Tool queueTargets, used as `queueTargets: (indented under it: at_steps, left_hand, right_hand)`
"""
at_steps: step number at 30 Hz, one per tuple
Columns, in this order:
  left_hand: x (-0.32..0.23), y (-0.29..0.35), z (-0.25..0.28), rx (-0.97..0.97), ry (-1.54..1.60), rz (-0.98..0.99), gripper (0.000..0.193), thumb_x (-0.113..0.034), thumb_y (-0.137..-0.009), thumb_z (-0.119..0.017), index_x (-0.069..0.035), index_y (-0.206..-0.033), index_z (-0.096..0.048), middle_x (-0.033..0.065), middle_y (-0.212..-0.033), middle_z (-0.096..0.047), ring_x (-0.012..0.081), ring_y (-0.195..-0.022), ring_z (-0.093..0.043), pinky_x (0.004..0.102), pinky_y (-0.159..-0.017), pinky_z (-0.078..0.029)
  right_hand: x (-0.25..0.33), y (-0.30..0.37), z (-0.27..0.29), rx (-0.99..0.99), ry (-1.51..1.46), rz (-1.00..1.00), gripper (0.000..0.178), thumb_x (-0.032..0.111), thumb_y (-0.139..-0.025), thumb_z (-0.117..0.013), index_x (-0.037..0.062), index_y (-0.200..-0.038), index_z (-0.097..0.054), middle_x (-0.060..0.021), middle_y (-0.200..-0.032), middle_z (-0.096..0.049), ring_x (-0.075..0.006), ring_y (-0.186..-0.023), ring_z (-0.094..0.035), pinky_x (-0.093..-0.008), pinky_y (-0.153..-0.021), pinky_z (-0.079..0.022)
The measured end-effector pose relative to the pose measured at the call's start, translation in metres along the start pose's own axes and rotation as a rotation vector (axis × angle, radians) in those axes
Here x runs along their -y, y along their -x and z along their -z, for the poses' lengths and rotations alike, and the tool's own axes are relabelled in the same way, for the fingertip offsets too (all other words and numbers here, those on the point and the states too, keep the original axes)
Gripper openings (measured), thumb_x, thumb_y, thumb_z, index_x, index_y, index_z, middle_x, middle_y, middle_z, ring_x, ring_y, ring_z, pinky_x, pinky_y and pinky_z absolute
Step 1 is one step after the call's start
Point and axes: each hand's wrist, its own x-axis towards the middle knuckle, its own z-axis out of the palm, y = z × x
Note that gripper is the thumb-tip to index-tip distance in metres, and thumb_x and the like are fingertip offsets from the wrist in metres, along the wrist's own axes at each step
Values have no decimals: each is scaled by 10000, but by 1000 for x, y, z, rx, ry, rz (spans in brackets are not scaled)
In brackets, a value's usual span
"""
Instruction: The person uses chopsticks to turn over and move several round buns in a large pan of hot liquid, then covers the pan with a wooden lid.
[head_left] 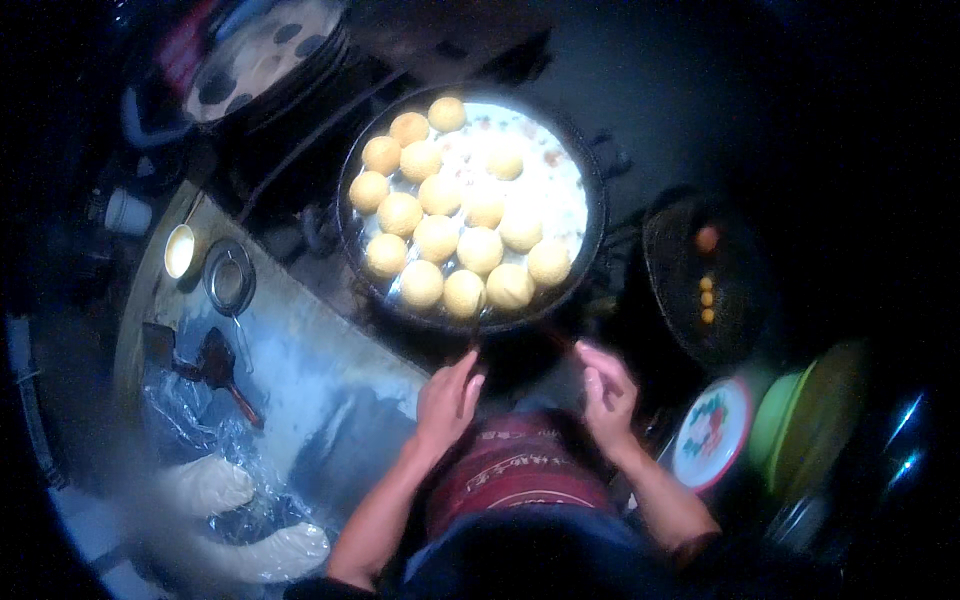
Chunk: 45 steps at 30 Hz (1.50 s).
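Between the wearer's forearms and the near rim of a dark round pan [600, 222], the left hand [448, 402] curls its fingers and thumb around a thin dark handle [477, 338] that points toward the pan; the right hand [607, 397], level with it, has bent fingers, and whether they pinch anything is lost in the dark. Just below both lies a dark red printed cloth [520, 470] at the wearer's waist. Directly beyond the grip, golden balls [436, 238] crowd the pan's left and near parts, in pale, glaring liquid [556, 195]. To the right of the right hand stand a floral plate [712, 433] and a green basin [783, 415]. Left of the left hand spreads a worktop [340, 405] bearing crumpled clear plastic [212, 432], with a round strainer [229, 278] and a yellowish cup [180, 251] farther off. Farthest, up and left, is a round spotted surface [265, 62].
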Motion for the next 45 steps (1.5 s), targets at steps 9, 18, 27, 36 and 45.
queueTargets:
  at_steps: [9, 18, 27, 36, 45]
  left_hand:
    - [-26, -7, -20, -133, -59, -21, 399, -161, -1068, -686, 14, -1423, -638, 228, -1150, -774, 416, -1028, -747, 469, -920, -577]
    - [-55, 2, -49, -80, -175, 45, 378, -181, -1083, -666, 2, -1413, -654, 255, -1201, -766, 441, -1087, -741, 484, -949, -579]
    - [-61, 9, -76, -95, -246, 52, 396, -212, -1092, -654, 1, -1425, -644, 250, -1211, -763, 442, -1054, -739, 484, -935, -577]
    - [-55, 11, -63, -227, -235, -12, 398, -184, -1082, -670, -3, -1436, -644, 226, -1140, -778, 397, -1011, -749, 469, -908, -579]
    - [-31, 7, -34, -143, -137, -106, 421, -170, -1052, -711, -13, -1435, -636, 229, -1172, -764, 415, -1027, -737, 476, -896, -583]
  right_hand:
    - [-59, -25, 25, -118, 1, -94, 198, 30, -1073, -637, 2, -1253, -715, -199, -1325, -733, -339, -1241, -721, -377, -1021, -578]
    - [-63, -30, 48, -104, -47, 132, 150, 11, -1034, -671, -3, -1177, -715, -202, -1216, -742, -367, -1216, -720, -434, -1031, -572]
    - [-84, -45, 44, -166, -246, 37, 164, 28, -1056, -666, -5, -1209, -714, -182, -1223, -743, -261, -1105, -750, -352, -939, -614]
    - [-70, -33, 37, -94, -218, 169, 190, 24, -1069, -638, -16, -1238, -715, -169, -1226, -718, -233, -1056, -732, -326, -897, -599]
    - [-80, -116, -20, -186, -165, 81, 177, 102, -1092, -658, 10, -1228, -723, -112, -1101, -749, -172, -986, -714, -319, -854, -576]
